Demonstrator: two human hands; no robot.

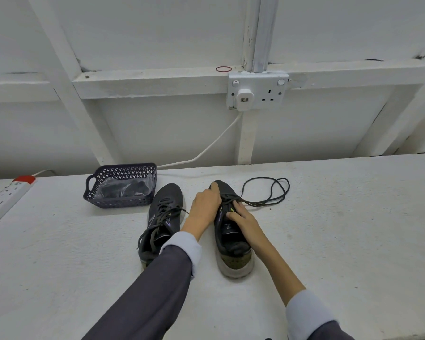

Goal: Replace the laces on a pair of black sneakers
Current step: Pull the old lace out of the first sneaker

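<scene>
Two black sneakers stand on the white table, toes pointing away from me. The left sneaker is fully laced, its lace ends loose. My left hand grips the toe side of the right sneaker. My right hand rests on that shoe's eyelet area, fingers curled at the lace there. A black lace runs from under my right fingers and lies in loose loops on the table to the right.
A dark blue plastic basket holding a clear bag with dark contents stands behind the left sneaker. A white power strip lies at the far left edge. A wall socket with a white cable sits on the back wall.
</scene>
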